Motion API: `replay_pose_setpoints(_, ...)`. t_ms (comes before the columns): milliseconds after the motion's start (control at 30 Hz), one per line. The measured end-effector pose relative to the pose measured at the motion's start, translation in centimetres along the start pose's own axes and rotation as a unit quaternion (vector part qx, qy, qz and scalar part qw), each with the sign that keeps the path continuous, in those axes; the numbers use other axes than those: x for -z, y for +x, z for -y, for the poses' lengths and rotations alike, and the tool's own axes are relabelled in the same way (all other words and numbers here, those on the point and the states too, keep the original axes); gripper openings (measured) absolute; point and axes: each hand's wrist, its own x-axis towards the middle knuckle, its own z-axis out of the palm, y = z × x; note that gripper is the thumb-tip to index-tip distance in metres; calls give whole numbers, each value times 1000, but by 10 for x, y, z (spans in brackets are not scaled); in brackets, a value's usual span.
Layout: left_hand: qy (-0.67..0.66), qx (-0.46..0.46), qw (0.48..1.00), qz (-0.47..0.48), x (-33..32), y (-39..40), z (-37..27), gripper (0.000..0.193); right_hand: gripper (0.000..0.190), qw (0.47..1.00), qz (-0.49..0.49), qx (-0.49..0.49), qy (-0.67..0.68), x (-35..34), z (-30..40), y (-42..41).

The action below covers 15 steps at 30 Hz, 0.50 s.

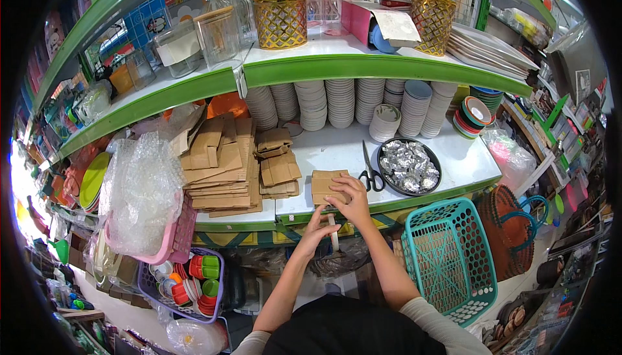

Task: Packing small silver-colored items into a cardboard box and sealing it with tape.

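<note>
A small cardboard box (pixel 322 186) rests on the white shelf by its green front edge. My right hand (pixel 351 197) lies over the box's right side, with curved fingers touching it. Just below the box, my left hand (pixel 315 236) holds a roll of tape (pixel 333 234) between thumb and fingers. Black-handled scissors (pixel 371 178) lie to the right, blades pointing away. Beside them is a round black pan (pixel 437 180) full of crumpled silvery foil pieces (pixel 409 164). Folded cardboard pieces (pixel 218 175) are stacked at the left, with a smaller cardboard stack (pixel 280 168) next to them.
Stacks of bowls (pixel 340 104) line the back under an upper shelf (pixel 379 69). Bubble wrap (pixel 143 185) fills a pink basket (pixel 182 238) at the left. Below it sits a purple basket (pixel 221 277) of colourful dishes. A teal basket (pixel 449 257) and a brown woven bag (pixel 505 233) stand at the right.
</note>
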Motion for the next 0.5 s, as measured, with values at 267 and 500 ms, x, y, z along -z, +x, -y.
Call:
replay_pose_setpoints(267, 28, 13, 999, 18, 3, 2, 3, 84, 23, 999, -37, 6, -24, -5, -3, 3)
replay_pose_setpoints(500, 21, 10, 1000, -2, 4, 2, 4, 81, 34, 994, 50, 73, -57, 23, 16, 8)
